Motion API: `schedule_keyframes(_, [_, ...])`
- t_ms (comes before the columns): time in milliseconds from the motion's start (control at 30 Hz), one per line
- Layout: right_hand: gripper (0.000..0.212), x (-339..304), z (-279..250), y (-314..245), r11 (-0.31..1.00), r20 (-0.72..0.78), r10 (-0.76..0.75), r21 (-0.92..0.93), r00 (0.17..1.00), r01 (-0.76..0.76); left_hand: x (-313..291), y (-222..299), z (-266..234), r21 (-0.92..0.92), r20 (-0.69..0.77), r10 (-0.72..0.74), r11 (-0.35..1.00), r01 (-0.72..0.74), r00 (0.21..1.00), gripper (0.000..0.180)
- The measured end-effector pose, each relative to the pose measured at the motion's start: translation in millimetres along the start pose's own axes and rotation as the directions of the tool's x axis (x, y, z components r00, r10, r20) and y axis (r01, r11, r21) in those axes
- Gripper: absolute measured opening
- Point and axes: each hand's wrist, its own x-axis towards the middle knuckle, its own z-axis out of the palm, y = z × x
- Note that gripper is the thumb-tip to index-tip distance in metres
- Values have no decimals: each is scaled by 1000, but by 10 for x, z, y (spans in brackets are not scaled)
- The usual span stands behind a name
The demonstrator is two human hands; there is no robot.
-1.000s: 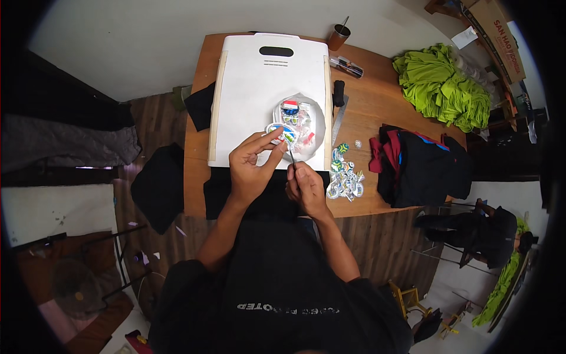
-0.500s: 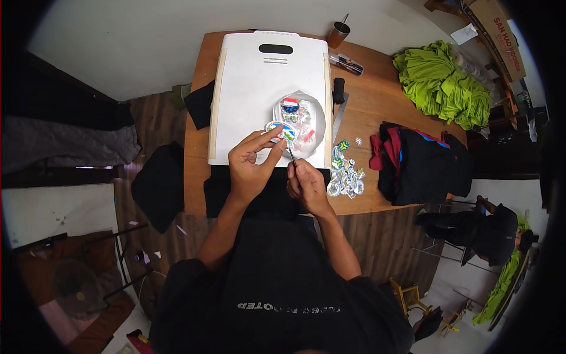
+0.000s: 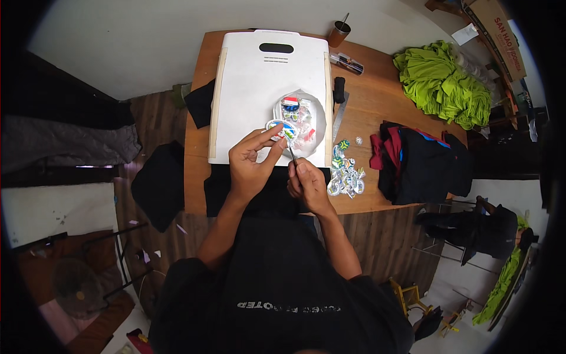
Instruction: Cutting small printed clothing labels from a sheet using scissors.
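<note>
Between the thumb and fingers of my left hand [image 3: 252,163] is a small rounded patch [image 3: 288,133], white-edged with blue, red and green on it. My right hand [image 3: 308,187] is closed round a thin dark tool [image 3: 293,156]; its tip meets the patch's lower edge, and its exact kind is too small to tell. Under and beyond the patch, a clear plastic bag [image 3: 316,127] with more coloured patches lies on a white board [image 3: 247,94]. Right of the board, several small patches [image 3: 346,180] are heaped on the wooden table [image 3: 371,97].
A metal ruler [image 3: 340,118] and a small black item [image 3: 338,90] lie beside the board. Farther back stand a brown cup [image 3: 338,35] and a clear case [image 3: 346,63]. Lime-green cloth [image 3: 442,85] and folded black garments [image 3: 418,165] are piled at the right.
</note>
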Motion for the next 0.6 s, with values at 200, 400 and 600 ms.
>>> schedule_keyframes(200, [31,18,-18,1,1000,7,-7,1,1000,7,15,0,7,1,-3,-3,1000,3,1000,32])
schedule_keyframes(400, [31,18,-13,-13,1000,9,-2,-6,1000,2,18,1,6,9,-1,1,1000,-1,1000,32])
schedule_keyframes(600, [31,12,-20,-7,1000,3,2,30,1000,-2,22,-1,21,-4,-1,0,1000,0,1000,33])
